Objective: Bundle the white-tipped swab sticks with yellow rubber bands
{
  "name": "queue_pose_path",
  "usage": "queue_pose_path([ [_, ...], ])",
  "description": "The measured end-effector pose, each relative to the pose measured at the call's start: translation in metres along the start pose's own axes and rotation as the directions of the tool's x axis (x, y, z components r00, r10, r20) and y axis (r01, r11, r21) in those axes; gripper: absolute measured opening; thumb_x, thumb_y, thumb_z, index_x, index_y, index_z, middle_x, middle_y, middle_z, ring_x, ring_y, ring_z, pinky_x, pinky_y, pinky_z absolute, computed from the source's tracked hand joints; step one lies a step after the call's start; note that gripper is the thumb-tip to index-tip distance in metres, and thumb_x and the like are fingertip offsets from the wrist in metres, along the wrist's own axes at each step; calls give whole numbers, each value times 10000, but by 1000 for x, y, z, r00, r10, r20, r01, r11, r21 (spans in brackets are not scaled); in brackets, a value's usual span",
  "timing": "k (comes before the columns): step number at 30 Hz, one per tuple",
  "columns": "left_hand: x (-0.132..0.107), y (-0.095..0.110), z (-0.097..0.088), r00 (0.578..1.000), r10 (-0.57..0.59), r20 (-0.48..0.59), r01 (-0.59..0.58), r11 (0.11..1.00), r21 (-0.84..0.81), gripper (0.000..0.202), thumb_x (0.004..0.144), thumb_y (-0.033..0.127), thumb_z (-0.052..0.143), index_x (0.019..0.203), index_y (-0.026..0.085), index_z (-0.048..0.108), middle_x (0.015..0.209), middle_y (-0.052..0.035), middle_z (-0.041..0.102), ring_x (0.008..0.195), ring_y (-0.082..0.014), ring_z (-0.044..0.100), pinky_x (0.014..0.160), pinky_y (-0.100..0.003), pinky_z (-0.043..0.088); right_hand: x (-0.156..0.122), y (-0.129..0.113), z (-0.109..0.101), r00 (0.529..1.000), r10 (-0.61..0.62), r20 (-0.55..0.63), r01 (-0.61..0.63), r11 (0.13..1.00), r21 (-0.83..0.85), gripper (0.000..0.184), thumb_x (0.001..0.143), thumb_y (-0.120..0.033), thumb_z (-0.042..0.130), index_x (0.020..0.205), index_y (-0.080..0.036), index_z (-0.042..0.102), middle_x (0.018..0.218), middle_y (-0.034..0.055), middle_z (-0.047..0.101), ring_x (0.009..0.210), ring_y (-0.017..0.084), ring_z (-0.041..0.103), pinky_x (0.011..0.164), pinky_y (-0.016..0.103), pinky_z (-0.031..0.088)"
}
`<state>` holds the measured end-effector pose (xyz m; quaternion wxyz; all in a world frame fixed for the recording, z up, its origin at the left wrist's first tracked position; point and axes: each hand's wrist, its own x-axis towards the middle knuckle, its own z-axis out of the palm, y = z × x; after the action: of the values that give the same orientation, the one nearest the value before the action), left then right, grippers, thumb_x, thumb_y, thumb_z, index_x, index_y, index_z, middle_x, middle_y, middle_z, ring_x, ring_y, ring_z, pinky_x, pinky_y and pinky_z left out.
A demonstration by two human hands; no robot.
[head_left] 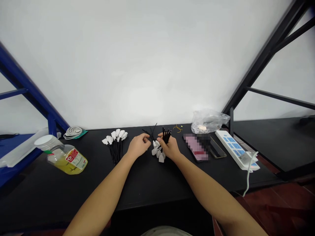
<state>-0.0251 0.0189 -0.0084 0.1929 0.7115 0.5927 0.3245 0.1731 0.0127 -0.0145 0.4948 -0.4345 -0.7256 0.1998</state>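
My right hand [169,147] is shut on a bundle of black cable ties with white tags [166,136], its black tails sticking up and its white tags [158,151] hanging below my fingers. My left hand [139,146] sits just beside it, with its fingertips pinching thin black ties [150,132] that fan out towards the back. To the left, a separate bunch of white-tagged black ties [115,144] lies on the black table [147,183], its tags pointing away from me.
A yellow-filled plastic jug [66,159] lies on its side at left, near a white cable coil [73,132]. On the right are a pixelated phone [197,147], a dark phone [218,147], a plastic bag [209,121] and a white power strip [233,147].
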Motion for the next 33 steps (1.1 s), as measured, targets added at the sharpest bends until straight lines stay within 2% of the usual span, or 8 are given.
queue_pose_path([
  [3, -7, 10, 1, 972, 226, -64, -233, 962, -146, 196, 797, 217, 591, 970, 201, 681, 767, -1, 664, 596, -126, 554, 616, -255, 434, 1, 0, -1, 999, 31, -10, -30, 999, 9, 329, 892, -417, 645, 1146, -214, 598, 748, -7, 676, 671, 176, 654, 670, 290, 500],
  [6, -14, 17, 5, 903, 429, 8, -425, 896, -128, 23, 788, 213, 625, 794, 193, 635, 709, 12, 606, 591, -115, 522, 602, -249, 406, 1, -1, -3, 999, 3, 39, -3, 1000, 10, 320, 871, -412, 673, 1119, -219, 616, 748, -1, 687, 691, 186, 667, 687, 300, 513],
  [8, -17, 18, 8, 876, 476, 83, -466, 877, -115, 84, 798, 222, 640, 727, 193, 604, 678, 19, 596, 600, -116, 535, 608, -250, 399, 1, -2, -4, 996, -45, 72, 45, 999, 5, 208, 896, -388, 633, 1022, -223, 643, 749, 9, 689, 709, 188, 671, 714, 308, 521],
  [13, -16, 17, 9, 888, 447, 109, -437, 893, -108, 247, 779, 403, 747, 763, 196, 613, 722, 10, 620, 660, -147, 579, 644, -277, 437, -3, -11, -5, 993, -111, 34, 111, 994, 24, 144, 912, -349, 584, 941, -218, 636, 740, 13, 661, 692, 176, 648, 706, 307, 521],
  [16, -17, 20, 6, 895, 437, 96, -421, 895, -148, 462, 656, 480, 847, 965, 206, 638, 918, -31, 658, 859, -212, 623, 773, -334, 498, -5, -17, -5, 987, -132, 88, 125, 989, 78, 160, 922, -365, 580, 887, -214, 618, 725, 7, 642, 664, 161, 625, 665, 287, 510],
  [20, -20, 27, 4, 882, 419, 216, -363, 896, -256, 699, 540, 444, 919, 1148, 242, 638, 1117, -55, 673, 1011, -263, 642, 873, -386, 527, -5, -20, -6, 954, -230, 190, 217, 973, 83, 251, 910, -430, 608, 808, -201, 609, 728, 10, 617, 675, 158, 586, 664, 288, 488],
  [26, -22, 34, 4, 890, 395, 227, -308, 889, -339, 526, 652, 367, 846, 1133, 243, 671, 1097, -46, 717, 991, -269, 681, 854, -370, 551, -1, -17, -12, 962, -180, 206, 162, 982, 101, 387, 825, -584, 688, 903, -208, 646, 869, 42, 665, 803, 201, 635, 755, 319, 518],
  [33, -26, 35, 21, 914, 333, 231, -183, 848, -498, 176, 815, 367, 694, 830, 194, 722, 788, -48, 740, 727, -215, 690, 646, -303, 549, 2, -21, -27, 955, -238, 175, 238, 971, 19, 607, 910, -726, 445, 1168, -207, 628, 996, 87, 640, 872, 228, 640, 781, 341, 508],
])
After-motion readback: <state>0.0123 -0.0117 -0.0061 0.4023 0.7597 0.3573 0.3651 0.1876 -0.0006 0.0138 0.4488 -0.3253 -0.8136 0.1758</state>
